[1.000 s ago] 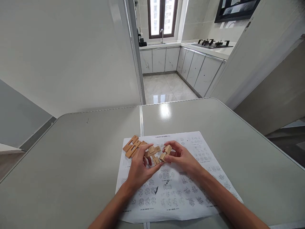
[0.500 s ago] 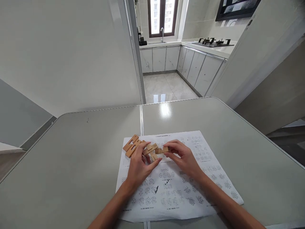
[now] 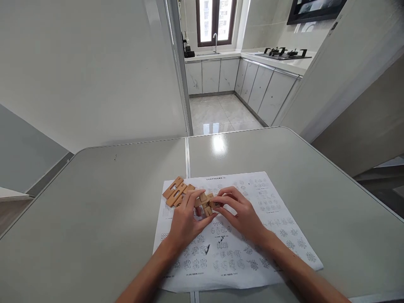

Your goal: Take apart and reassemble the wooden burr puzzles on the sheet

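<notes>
Several small interlocking wooden puzzle pieces (image 3: 206,208) form a cross-shaped cluster over the paper. My left hand (image 3: 187,214) is closed round the cluster, fingers above and thumb below. My right hand (image 3: 238,208) pinches a notched wooden puzzle piece (image 3: 215,204) against the cluster's right side; a dark mark shows on it. How far the pieces fit into each other is hidden by the fingers. Just beyond my left hand, flat slotted wooden pieces (image 3: 175,190) with printed numbers lie side by side, partly covered by that hand.
Beneath the hands is a white sheet (image 3: 233,265) printed with rows of line drawings, its edges slightly curled. It rests on a grey-green table (image 3: 94,219) with a seam down the middle. Beyond the far edge are a kitchen floor, cabinets (image 3: 211,75) and a stove (image 3: 282,53).
My right hand has brought its wooden piece left, up against the cluster. My left hand has shifted slightly right, uncovering more of the flat numbered pieces.
</notes>
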Tool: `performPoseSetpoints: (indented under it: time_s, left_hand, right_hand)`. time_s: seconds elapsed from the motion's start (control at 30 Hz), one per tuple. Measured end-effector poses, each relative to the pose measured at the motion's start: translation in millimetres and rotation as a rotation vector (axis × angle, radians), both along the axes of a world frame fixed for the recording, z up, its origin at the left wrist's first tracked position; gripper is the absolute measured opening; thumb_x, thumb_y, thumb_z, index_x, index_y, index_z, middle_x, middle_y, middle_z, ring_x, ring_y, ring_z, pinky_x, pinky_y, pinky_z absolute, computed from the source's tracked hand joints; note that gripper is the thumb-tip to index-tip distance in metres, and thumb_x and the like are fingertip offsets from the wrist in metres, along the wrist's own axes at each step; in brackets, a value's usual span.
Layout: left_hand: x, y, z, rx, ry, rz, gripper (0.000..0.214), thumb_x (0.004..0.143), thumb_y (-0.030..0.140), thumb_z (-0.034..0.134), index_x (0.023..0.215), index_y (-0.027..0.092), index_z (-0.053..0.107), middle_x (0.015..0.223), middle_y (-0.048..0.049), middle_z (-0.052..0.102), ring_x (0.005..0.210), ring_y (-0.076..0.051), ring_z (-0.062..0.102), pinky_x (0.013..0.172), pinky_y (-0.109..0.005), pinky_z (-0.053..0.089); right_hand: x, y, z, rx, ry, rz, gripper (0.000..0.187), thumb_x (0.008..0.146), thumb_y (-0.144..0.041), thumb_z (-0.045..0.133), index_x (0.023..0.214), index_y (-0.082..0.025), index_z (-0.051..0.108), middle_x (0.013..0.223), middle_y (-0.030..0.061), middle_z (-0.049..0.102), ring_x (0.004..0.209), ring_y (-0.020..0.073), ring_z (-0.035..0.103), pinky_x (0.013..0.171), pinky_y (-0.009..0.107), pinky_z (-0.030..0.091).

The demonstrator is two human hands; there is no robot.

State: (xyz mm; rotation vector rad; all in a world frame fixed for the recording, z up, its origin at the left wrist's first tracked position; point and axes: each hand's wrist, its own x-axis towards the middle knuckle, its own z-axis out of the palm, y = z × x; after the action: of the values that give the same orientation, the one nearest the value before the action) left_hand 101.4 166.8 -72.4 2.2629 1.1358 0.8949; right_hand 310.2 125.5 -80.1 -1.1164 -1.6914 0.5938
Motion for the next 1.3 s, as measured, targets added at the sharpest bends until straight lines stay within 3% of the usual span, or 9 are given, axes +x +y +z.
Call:
performPoseSetpoints:
  time_s: [0.13,0.27,0.37,0.67,1.0,1.13,1.3]
  left_hand:
    - [-0.9,-0.4,-2.7,0.073,0.061,-0.062,0.058,0.09,0.041,0.08,0.137,0.029,0.049,0.129,-0.0088,0.065,0.073,-0.016,0.068,0.069,-0.033,0.059]
    - [0.5,-0.5,0.5,0.106,0.065,-0.089,0.055,0.09,0.042,0.079,0.135,0.028,0.051,0.125,-0.0091,0.068,0.108,-0.027,0.071,0.083,-0.037,0.061]
    - [1.8,-1.0,4.4,0.088,0.057,-0.103,0.054,0.091,0.043,0.078,0.136,0.027,0.052,0.126,-0.01,0.068,0.116,-0.029,0.069,0.088,-0.039,0.061]
    - [1.5,-1.6,4.5,0.016,0.042,-0.125,0.056,0.087,0.035,0.081,0.135,0.029,0.053,0.126,-0.0074,0.07,0.111,-0.027,0.072,0.09,-0.038,0.061]
    - [1.3,-1.7,3.7,-0.076,-0.003,-0.073,0.064,0.082,0.044,0.086,0.135,0.029,0.053,0.112,-0.0033,0.07,0.087,-0.021,0.07,0.071,-0.031,0.059]
    - [0.2,-1.3,4.5,-0.113,-0.05,-0.107,0.064,0.082,0.044,0.086,0.135,0.029,0.053,0.107,-0.0014,0.068,0.07,-0.014,0.063,0.064,-0.028,0.057]
    - [-0.4,-2.3,6.1,-0.085,-0.078,-0.179,0.065,0.083,0.039,0.086,0.137,0.029,0.052,0.116,-0.0038,0.068,0.086,-0.018,0.067,0.063,-0.024,0.057]
  right_hand:
    - [1.2,-1.1,1.1,0.002,-0.06,0.045,0.027,0.105,-0.027,0.059,0.127,-0.035,0.072,0.106,0.0065,0.069,0.091,0.0237,0.069,0.077,0.041,0.061]
    - [2.7,-1.5,3.1,-0.034,-0.125,0.088,0.025,0.106,-0.03,0.059,0.126,-0.034,0.073,0.1,0.0054,0.077,0.084,0.0236,0.071,0.074,0.04,0.06]
    - [2.7,-2.3,3.8,-0.023,-0.146,0.083,0.023,0.105,-0.031,0.06,0.122,-0.034,0.075,0.095,0.0047,0.078,0.08,0.0233,0.071,0.073,0.039,0.059]
    - [-1.3,-4.5,8.3,-0.039,-0.086,0.101,0.019,0.104,-0.03,0.062,0.12,-0.033,0.072,0.093,0.0024,0.078,0.074,0.0202,0.071,0.064,0.034,0.057]
    - [-0.2,-3.2,2.1,-0.186,0.038,-0.034,0.024,0.104,-0.036,0.059,0.126,-0.029,0.066,0.093,0.0035,0.074,0.068,0.018,0.066,0.058,0.032,0.054]
    - [0.4,-1.3,1.3,-0.223,0.007,-0.02,0.026,0.105,-0.037,0.057,0.128,-0.028,0.066,0.097,0.0045,0.073,0.07,0.018,0.064,0.06,0.032,0.052]
    - [0.5,-0.7,3.1,-0.248,-0.042,0.054,0.022,0.106,-0.036,0.055,0.122,-0.026,0.067,0.094,0.0036,0.072,0.071,0.0176,0.063,0.066,0.032,0.052]
